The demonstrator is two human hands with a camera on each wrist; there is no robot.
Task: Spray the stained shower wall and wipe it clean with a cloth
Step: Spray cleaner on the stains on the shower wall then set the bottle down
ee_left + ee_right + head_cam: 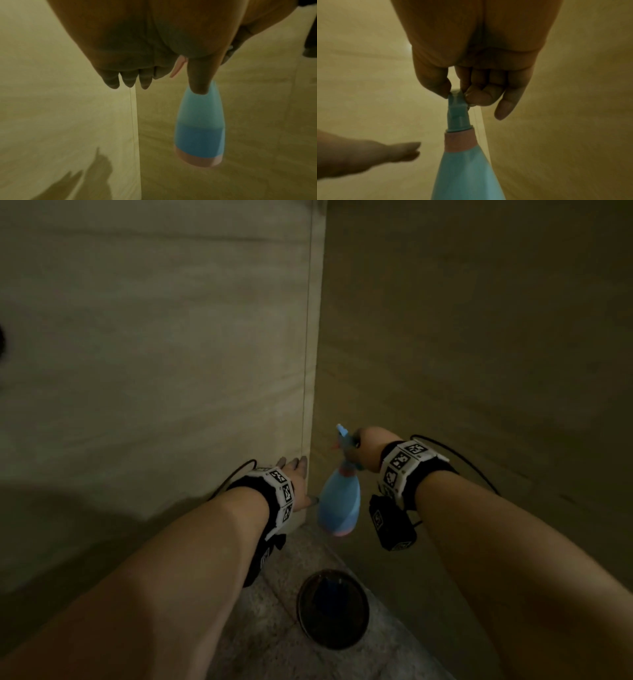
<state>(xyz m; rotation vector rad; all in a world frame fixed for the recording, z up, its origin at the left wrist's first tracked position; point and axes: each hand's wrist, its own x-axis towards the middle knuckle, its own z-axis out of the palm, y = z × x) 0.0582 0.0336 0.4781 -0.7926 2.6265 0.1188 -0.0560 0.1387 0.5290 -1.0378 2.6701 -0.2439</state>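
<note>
Dim shower corner. Right hand (366,445) holds a blue bottle (339,501) by its sprayer head, fingers (481,93) curled round it; bottle hangs nozzle-up near the wall (154,354), prob. ready to spray. Left hand (298,481) reaches fwd, fingers (128,79) straight, together, holding nothing. No cloth visible. Dark bucket (332,607) on floor.

I see a speckled grey floor (274,621) at the bottom centre of the head view, tiled, with a faint joint running diagonally across it; it meets the beige walls in a corner just above; on it, low in the frame and right of centre, stands a dark round bucket (333,609), open at the top, its rim paler than its inside; something dark blue shows within, too dim for me to tell what; the wrist views show no floor.
</note>
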